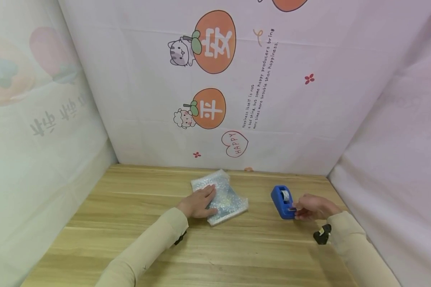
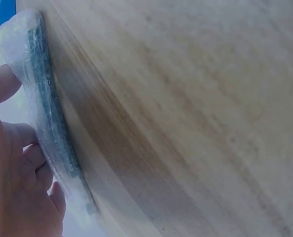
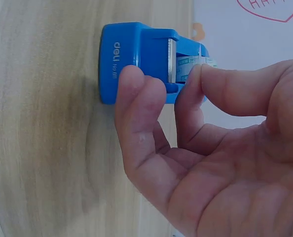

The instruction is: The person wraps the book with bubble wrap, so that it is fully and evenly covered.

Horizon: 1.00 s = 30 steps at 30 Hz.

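Note:
A flat package in bubble wrap (image 1: pixel 233 199) lies on the wooden table, with something bluish showing through the wrap. My left hand (image 1: pixel 199 202) rests on its left part, fingers spread over the top. In the left wrist view, the fingers touch the wrapped package (image 2: pixel 50 113). To the right stands a blue tape dispenser (image 1: pixel 281 208) holding a small roll of tape (image 1: pixel 285 195). My right hand (image 1: pixel 313 205) is at the dispenser's near end. Seen from the right wrist, thumb and index finger pinch the tape's end just by the dispenser's cutter (image 3: pixel 171 61).
A printed white cloth (image 1: pixel 294 131) hangs behind the table, and more cloth closes off the left and right sides. The wooden tabletop (image 1: pixel 237 255) extends toward me in front of both hands.

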Each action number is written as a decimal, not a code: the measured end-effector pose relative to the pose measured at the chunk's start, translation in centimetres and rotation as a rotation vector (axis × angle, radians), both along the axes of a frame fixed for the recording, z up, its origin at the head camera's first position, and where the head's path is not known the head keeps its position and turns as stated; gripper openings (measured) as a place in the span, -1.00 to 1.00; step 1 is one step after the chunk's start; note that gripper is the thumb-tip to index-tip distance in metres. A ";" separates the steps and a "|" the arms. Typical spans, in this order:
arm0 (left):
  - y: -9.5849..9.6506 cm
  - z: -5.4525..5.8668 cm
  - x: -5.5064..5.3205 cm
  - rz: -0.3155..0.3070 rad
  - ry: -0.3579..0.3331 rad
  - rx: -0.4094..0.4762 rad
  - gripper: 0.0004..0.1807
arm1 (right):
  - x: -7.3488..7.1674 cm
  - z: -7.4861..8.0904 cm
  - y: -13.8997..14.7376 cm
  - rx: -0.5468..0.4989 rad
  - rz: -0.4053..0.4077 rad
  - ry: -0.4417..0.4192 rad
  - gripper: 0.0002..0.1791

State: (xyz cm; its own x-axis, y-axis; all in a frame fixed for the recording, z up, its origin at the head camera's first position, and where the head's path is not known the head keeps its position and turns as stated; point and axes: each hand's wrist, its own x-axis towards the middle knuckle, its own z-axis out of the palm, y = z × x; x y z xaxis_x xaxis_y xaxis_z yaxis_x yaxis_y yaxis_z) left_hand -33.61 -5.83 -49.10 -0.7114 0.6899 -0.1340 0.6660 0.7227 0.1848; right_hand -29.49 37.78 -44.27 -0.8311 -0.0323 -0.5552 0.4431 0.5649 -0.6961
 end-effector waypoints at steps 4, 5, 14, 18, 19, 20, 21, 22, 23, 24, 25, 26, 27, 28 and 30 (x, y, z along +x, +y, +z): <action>0.0 0.0 0.0 0.000 0.003 -0.001 -0.10 | 0.1 -0.2 0.1 -0.024 -0.018 0.002 -0.79; 0.0 0.0 0.0 0.000 0.002 0.001 -0.10 | 0.1 -0.3 0.2 -0.030 -0.019 0.004 -0.80; 0.0 -0.1 0.0 0.006 0.003 -0.006 -0.10 | 0.9 -1.2 0.7 -0.087 -0.008 0.072 -0.74; 0.0 0.1 0.1 0.004 0.006 -0.010 -0.10 | 1.6 -1.5 1.2 -0.136 0.023 0.102 -0.75; 0.0 0.1 0.1 0.003 0.004 -0.013 -0.10 | 1.8 -1.5 1.4 -0.141 0.052 0.116 -0.76; 0.0 0.1 0.1 0.003 0.003 -0.014 -0.10 | 2.0 -1.5 1.6 -0.151 0.072 0.126 -0.80; 0.0 0.1 0.1 0.003 0.002 -0.014 -0.10 | 2.2 -1.5 1.8 -0.152 0.098 0.136 -0.82; 0.0 0.1 0.1 0.004 0.001 -0.011 -0.11 | 2.4 -1.5 2.0 -0.155 0.120 0.146 -0.81; 0.0 0.1 0.1 0.004 0.002 -0.011 -0.11 | 2.7 -1.4 2.2 -0.162 0.148 0.157 -0.78; 0.0 0.1 0.1 0.005 0.003 -0.009 -0.11 | 2.9 -1.4 2.4 -0.167 0.180 0.168 -0.76; 0.0 0.1 0.1 0.005 0.004 -0.011 -0.11 | 3.1 -1.4 2.6 -0.170 0.203 0.175 -0.75; 0.0 0.0 0.1 0.004 0.003 -0.009 -0.12 | 3.3 -1.4 2.7 -0.178 0.211 0.174 -0.75; 0.0 0.0 0.1 0.003 0.003 -0.007 -0.11 | 3.4 -1.4 2.8 -0.183 0.210 0.169 -0.75; 0.0 0.0 0.0 0.003 0.002 -0.001 -0.12 | 3.5 -1.3 2.9 -0.207 0.212 0.160 -0.75; -0.1 0.0 0.0 0.006 -0.002 0.001 -0.11 | 3.5 -1.3 2.9 -0.240 0.202 0.139 -0.68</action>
